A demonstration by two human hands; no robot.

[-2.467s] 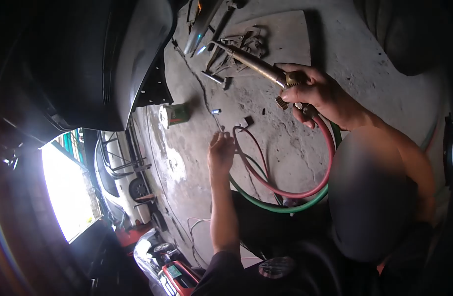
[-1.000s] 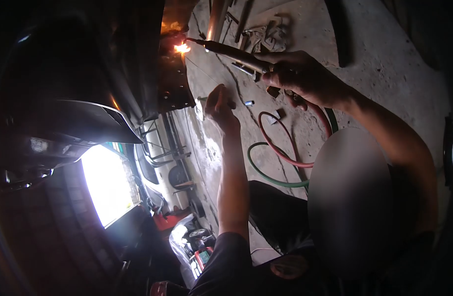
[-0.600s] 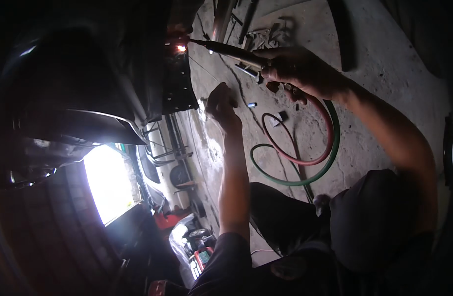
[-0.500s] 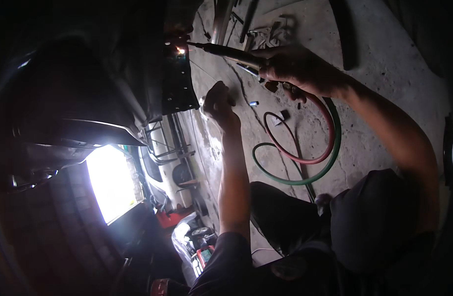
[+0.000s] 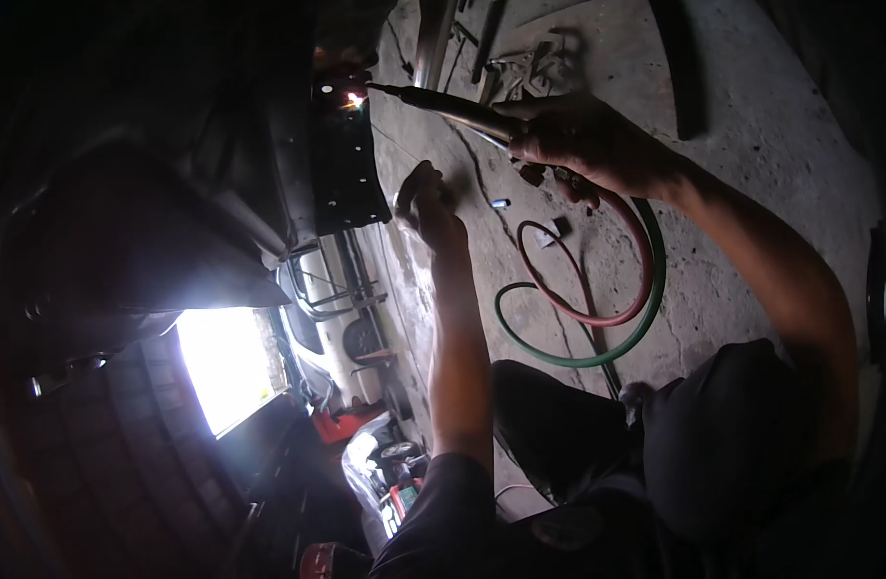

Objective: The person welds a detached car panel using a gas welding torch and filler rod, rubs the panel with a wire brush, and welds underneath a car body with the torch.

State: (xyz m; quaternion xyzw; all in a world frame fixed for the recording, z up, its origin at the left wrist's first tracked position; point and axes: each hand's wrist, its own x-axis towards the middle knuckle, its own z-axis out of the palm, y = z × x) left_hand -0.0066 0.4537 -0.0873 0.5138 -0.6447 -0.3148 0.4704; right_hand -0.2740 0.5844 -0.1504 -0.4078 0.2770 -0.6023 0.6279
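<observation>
My right hand (image 5: 593,145) is wrapped around the handle of a gas torch (image 5: 453,104). The torch's narrow tip points left at a small glowing spot (image 5: 354,99) on a dark metal panel (image 5: 351,179) with several small holes. A red hose (image 5: 646,246) and a green hose (image 5: 661,261) trail from the torch in loops. Below the torch, my left hand (image 5: 429,205) is closed in a pinch near the panel's right edge. From its fingers a thin rod (image 5: 400,148) reaches up and left toward the glow.
Loose metal pieces (image 5: 530,69) lie on the cracked concrete floor (image 5: 617,58), beside a long metal bar (image 5: 431,43). A small blue object (image 5: 501,204) rests near the hoses. A curved dark strip (image 5: 677,72) lies farther right. A vehicle (image 5: 332,328) stands beyond a bright opening (image 5: 226,367).
The view has shifted slightly, so the panel and background sit a little lower. Both hands keep nearly the same positions, and the spot still glows at the torch tip.
</observation>
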